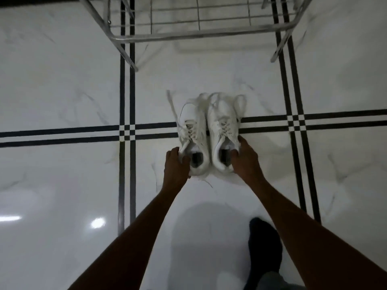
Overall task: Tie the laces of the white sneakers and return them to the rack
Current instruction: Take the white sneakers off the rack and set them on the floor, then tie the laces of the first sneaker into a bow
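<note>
Two white sneakers (pixel 207 135) side by side on floor, left hand (pixel 176 164) gripping left heel, right hand (pixel 244 158) gripping right heel

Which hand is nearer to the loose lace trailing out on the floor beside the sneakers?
Left. The left hand grips the heel of the left sneaker, whose loose lace trails off its outer side. The right hand holds the right sneaker, across the pair.

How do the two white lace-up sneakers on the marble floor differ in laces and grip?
The left white sneaker trails a loose lace out to its left; the right white sneaker shows no such trailing lace. The left hand grips the left one, the right hand the other. Both point toward the metal rack.
</note>
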{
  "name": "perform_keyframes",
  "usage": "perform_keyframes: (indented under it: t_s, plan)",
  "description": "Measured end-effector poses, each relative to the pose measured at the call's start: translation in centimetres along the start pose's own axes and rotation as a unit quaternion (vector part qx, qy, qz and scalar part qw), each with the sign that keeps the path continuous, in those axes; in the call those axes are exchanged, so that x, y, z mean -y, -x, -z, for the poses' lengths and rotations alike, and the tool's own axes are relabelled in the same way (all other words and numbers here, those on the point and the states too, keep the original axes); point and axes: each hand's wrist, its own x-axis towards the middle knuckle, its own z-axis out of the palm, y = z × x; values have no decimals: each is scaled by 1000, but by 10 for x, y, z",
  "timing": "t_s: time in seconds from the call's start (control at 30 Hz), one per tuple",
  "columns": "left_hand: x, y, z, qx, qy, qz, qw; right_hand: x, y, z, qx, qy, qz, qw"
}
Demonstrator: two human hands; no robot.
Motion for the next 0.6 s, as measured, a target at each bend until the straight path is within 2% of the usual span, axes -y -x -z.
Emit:
perform_keyframes:
  t_s: [0.07,0.13,0.23,0.27,0.33,0.43,0.6]
  plan:
    - [6,1,-1,-4,4,-10,1000,-7,0,-6,-6,0,10,1000]
    - [5,5,7,-5,-5,-13,1000,-4,11,-8,-44,47,47,997]
    - [-5,10,21,-36,10,-16,999,17,26,-8,-145,145,161,965]
    - [-10,9,25,-45,25,-29,998,29,27,-10,-152,147,201,957]
    - [-21,0,31,-48,41,-54,997,51,17,-21,-103,136,227,959]
    - [-26,-17,32,-41,36,-81,995,71,-6,-42,-16,187,201,961]
    - [-21,-35,28,-53,49,-135,988,74,-23,-58,-12,165,204,965]
